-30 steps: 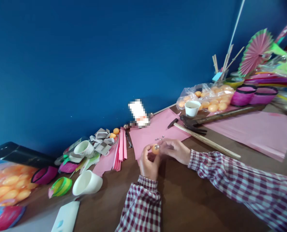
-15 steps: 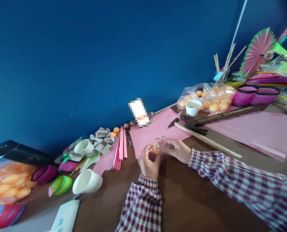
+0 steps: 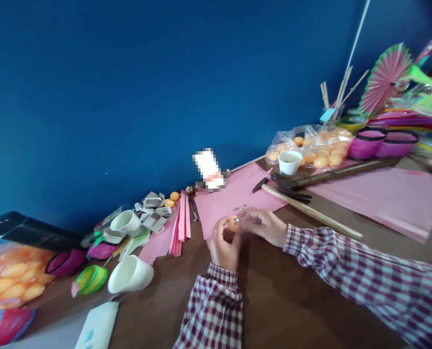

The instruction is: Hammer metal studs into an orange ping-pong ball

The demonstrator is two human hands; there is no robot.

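My left hand (image 3: 225, 248) is closed around a small orange ball (image 3: 232, 224), like a table tennis ball, just above the table. A tiny shiny silver piece (image 3: 237, 220) shows on the ball's right side. My right hand (image 3: 268, 226) comes in from the right, fingers drawn together with the tips at the silver piece; they are slightly blurred, and what they pinch is unclear. Several small silver pieces (image 3: 240, 208) lie just beyond my hands on a pink paper sheet (image 3: 221, 206).
Right of my hands lie a thin-handled hammer (image 3: 313, 212) and a claw hammer (image 3: 332, 175). Behind them stand a white cup (image 3: 289, 163) and a bag of orange balls (image 3: 321, 145). On the left are a tipped white cup (image 3: 137, 274), green tape (image 3: 92, 279) and folded pink paper (image 3: 181, 225).
Almost nothing differs. Both hands keep the same pose at the orange ball, and the whole view has shifted very slightly.
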